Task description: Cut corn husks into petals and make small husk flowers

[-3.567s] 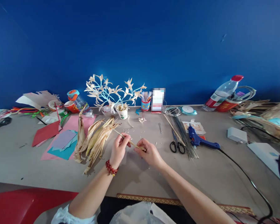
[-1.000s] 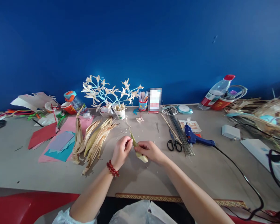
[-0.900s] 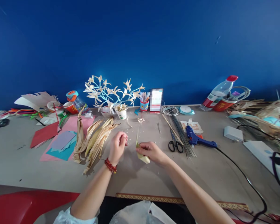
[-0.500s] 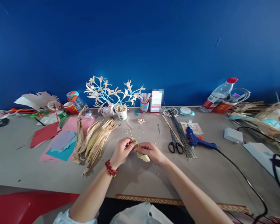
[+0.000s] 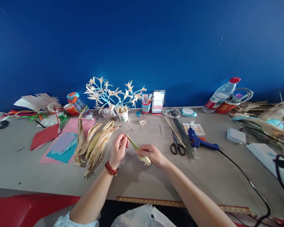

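Observation:
A pale green-yellow corn husk strip (image 5: 134, 145) stretches between my hands above the table. My right hand (image 5: 153, 155) pinches it near its wide, curled end. My left hand (image 5: 118, 148), with a red bead bracelet at the wrist, has its fingers closed at the narrow tip. Left of my hands lie dried corn husks (image 5: 103, 134) in a loose bundle. Black-handled scissors (image 5: 178, 149) rest to the right, beside thin wires (image 5: 188, 143) and a blue glue gun (image 5: 203, 142).
Husk flowers on blue stems (image 5: 113, 97) stand in white cups at the back. Nearby are a pen cup (image 5: 146, 107), a phone (image 5: 158, 102) and a ribbon roll (image 5: 188, 112). Coloured paper (image 5: 61, 146) lies left. A bottle (image 5: 219, 97) leans at back right; the glue gun's cord (image 5: 241, 175) crosses the right side.
My left hand has moved left and slightly up, away from my right hand. More of the husk strip now shows between them. My right hand has barely moved.

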`<state>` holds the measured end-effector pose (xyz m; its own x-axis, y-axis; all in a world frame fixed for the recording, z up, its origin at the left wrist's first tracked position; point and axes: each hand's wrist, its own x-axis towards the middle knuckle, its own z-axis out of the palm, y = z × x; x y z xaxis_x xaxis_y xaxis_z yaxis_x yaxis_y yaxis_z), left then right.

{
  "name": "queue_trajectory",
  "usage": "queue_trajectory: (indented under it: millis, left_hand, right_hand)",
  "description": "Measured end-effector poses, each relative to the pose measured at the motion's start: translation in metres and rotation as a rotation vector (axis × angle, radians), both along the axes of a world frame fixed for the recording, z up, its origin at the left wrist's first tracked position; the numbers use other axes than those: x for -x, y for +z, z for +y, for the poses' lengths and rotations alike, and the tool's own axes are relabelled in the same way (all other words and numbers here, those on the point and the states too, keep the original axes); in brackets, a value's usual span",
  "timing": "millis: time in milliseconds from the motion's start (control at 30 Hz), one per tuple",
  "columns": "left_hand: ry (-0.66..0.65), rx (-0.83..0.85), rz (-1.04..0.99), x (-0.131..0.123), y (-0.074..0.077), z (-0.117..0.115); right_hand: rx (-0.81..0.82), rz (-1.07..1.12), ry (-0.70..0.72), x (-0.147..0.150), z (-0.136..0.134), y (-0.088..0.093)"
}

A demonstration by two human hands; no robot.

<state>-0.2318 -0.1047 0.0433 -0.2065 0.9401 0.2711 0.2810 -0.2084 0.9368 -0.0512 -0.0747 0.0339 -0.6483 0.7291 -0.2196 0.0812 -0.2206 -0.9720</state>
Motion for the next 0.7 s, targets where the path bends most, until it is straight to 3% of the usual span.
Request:
queue_trajectory:
  millis: [233,367,433,600,700]
  left_hand:
    - [-0.005,-0.021,-0.058,0.001,-0.004,-0.001]
    - [-0.281,0.129,-0.085,-0.003,-0.002,-0.004]
    - [-0.340,0.161,-0.009,-0.005,-0.001,-0.005]
    - [-0.159,0.087,0.049,-0.004,-0.001,-0.004]
    - [-0.139,0.110,0.016,-0.002,-0.001,-0.002]
  right_hand:
    - [0.089,0.063,0.029,0.002,-0.004,0.003]
    - [-0.125,0.062,-0.010,0.002,-0.001,-0.003]
    - [-0.233,0.004,-0.034,0.001,0.001,-0.006]
    - [-0.317,-0.122,0.067,0.001,-0.001,-0.005]
    - [-0.345,-0.156,0.062,0.002,-0.003,-0.003]
